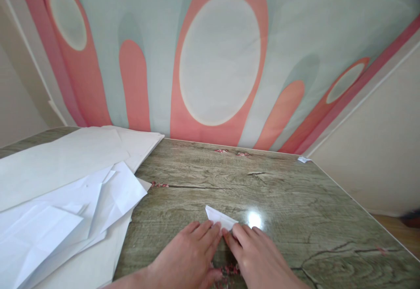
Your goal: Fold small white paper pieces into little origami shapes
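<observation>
A small folded piece of white paper (219, 216) lies on the wood-grain table (288, 201) near its front edge. My left hand (188, 254) lies palm down with its fingers stretched flat, the fingertips pressing on the near part of the paper. My right hand (257, 254) lies beside it in the same way, fingers flat, its fingertips on the paper's right end. Both hands cover most of the folded paper; only a pointed corner shows beyond the fingertips.
A loose pile of white paper sheets (65, 184), some creased, covers the table's left side. A tiny paper scrap (303, 159) sits at the far right corner. A patterned pink and grey cloth (216, 57) hangs behind the table. The table's right edge drops to the floor.
</observation>
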Demonstrator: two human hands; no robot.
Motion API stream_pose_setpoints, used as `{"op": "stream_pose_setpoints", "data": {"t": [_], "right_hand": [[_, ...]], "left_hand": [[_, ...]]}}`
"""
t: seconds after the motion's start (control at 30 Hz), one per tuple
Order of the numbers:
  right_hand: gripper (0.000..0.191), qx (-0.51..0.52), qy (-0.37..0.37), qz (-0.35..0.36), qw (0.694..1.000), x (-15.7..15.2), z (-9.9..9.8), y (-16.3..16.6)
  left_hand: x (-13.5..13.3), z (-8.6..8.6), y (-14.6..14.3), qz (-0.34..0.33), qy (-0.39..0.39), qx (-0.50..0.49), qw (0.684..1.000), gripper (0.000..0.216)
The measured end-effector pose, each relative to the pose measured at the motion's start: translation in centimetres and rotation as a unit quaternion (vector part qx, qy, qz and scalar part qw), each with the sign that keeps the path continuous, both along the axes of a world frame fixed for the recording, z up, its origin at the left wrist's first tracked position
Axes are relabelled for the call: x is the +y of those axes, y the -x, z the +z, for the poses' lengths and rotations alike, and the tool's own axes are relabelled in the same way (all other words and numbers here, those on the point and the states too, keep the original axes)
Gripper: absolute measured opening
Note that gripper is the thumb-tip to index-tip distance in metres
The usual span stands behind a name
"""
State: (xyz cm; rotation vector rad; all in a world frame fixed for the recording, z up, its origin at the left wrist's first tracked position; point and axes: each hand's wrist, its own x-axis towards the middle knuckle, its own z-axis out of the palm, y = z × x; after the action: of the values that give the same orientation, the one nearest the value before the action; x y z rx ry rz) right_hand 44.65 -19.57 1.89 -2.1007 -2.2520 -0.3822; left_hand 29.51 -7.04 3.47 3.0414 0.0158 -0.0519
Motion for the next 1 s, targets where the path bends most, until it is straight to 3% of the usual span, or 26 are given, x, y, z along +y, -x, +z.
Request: {"op": "stream_pose_setpoints", "data": {"t": [0.27, 0.57, 0.8, 1.0], "right_hand": [[0.038, -0.045, 0.023, -0.086, 0.995, -0.4, -0.6, -1.3], [0.032, -0.038, -0.012, -0.087, 0.995, -0.1, -0.4, -1.2], [0.032, -0.011, -0.085, 0.000, 0.996, 0.5, -0.9, 0.6], [0.030, -0.023, -0.076, 0.015, 0.997, 0.5, -0.8, 0.6]], "left_hand": [[-0.2, 0.0, 0.0, 0.000, -0.005, -0.012, 1.000, 0.053], [-0.3, -0.1, -0.2, 0.005, -0.001, -0.011, 1.000, 0.051], [-0.3, 0.0, -0.3, 0.020, 0.005, -0.008, 1.000, 0.055], [-0.2, 0.4, -0.3, 0.014, 0.023, -0.003, 1.000, 0.054]]}}
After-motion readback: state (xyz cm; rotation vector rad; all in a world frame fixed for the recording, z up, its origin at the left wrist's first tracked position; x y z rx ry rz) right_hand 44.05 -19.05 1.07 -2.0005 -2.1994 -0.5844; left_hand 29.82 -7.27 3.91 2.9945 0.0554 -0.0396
